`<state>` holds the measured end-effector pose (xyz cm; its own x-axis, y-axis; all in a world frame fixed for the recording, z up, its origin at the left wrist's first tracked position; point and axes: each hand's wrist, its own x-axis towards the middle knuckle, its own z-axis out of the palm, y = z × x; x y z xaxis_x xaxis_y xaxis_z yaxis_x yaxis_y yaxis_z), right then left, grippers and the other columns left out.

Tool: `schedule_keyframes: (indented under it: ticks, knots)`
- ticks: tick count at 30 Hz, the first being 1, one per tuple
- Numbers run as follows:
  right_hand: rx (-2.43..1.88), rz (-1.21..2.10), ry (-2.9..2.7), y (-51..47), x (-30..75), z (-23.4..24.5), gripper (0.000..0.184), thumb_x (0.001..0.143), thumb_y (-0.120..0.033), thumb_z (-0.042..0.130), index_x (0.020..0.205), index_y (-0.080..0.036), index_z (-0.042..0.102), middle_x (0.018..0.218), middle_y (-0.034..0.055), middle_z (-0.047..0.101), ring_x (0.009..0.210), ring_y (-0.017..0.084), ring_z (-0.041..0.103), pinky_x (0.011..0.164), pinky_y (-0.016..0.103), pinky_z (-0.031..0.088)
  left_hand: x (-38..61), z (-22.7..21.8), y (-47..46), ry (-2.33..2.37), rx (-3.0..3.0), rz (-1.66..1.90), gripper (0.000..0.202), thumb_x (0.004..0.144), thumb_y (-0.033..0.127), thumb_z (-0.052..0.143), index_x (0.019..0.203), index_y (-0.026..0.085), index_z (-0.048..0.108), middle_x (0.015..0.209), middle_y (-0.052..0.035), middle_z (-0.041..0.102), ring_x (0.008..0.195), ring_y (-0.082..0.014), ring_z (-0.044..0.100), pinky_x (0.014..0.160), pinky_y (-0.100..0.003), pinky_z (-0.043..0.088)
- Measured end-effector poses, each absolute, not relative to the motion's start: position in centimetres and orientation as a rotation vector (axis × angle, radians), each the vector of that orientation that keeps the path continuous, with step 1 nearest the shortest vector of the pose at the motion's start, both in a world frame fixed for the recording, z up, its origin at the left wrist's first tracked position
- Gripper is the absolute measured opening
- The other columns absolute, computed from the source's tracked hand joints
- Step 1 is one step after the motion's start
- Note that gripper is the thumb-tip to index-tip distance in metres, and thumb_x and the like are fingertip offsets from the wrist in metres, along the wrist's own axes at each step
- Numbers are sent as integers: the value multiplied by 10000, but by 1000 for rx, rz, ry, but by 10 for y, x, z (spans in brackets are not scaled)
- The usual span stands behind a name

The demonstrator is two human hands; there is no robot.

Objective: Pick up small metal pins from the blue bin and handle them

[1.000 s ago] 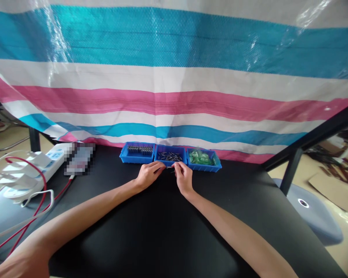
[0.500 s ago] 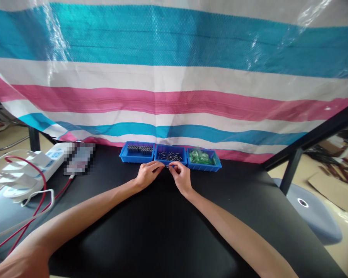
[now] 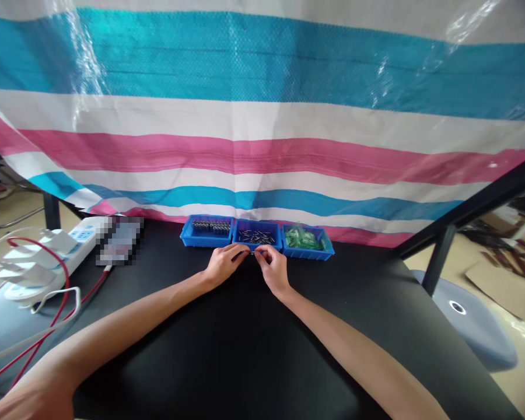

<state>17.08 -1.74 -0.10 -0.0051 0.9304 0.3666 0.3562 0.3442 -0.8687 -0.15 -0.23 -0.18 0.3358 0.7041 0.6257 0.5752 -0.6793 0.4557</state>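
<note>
My left hand point(image 3: 222, 263) and my right hand point(image 3: 273, 268) meet fingertip to fingertip on the black table point(image 3: 254, 344), just in front of the middle blue tray point(image 3: 257, 235). Both hands pinch a small thin dark part point(image 3: 252, 252) between them; it is too small to name. The middle tray holds several small metal pins. The left blue tray point(image 3: 207, 230) carries a row of dark small cylinders. The right blue tray point(image 3: 307, 240) is full of green pieces.
A striped blue, white and pink tarp point(image 3: 262, 128) hangs right behind the trays. A white power strip point(image 3: 48, 254) with plugs and red and white cables point(image 3: 56, 303) lies at the left. A grey stool point(image 3: 468, 318) stands beyond the table's right edge.
My right hand has slid a little left, closing the gap to my left hand, so the fingertips now meet at the small part. The trays have not moved.
</note>
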Motion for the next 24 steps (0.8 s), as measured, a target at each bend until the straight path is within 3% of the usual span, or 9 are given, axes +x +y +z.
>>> schedule_keyframes:
  ticks: [15, 24]
  knots:
    - [-1210, 672, -1596, -17, 171, -1, 209, 856, -361, 533, 834, -182, 639, 595, -11, 552, 524, 134, 505, 536, 241, 399, -1, -6, 1, 1219, 2581, 1032, 254, 933, 266, 457, 1167, 216, 542, 1009, -40, 685, 859, -141, 682, 716, -210, 541]
    - [-1196, 646, -1537, -20, 171, 0, 249, 868, -397, 517, 881, -182, 642, 587, -14, 521, 512, 125, 460, 535, 238, 385, -2, -7, 0, 1254, 2549, 1062, 268, 920, 280, 485, 1172, 224, 553, 1013, -27, 691, 882, -141, 679, 745, -213, 539]
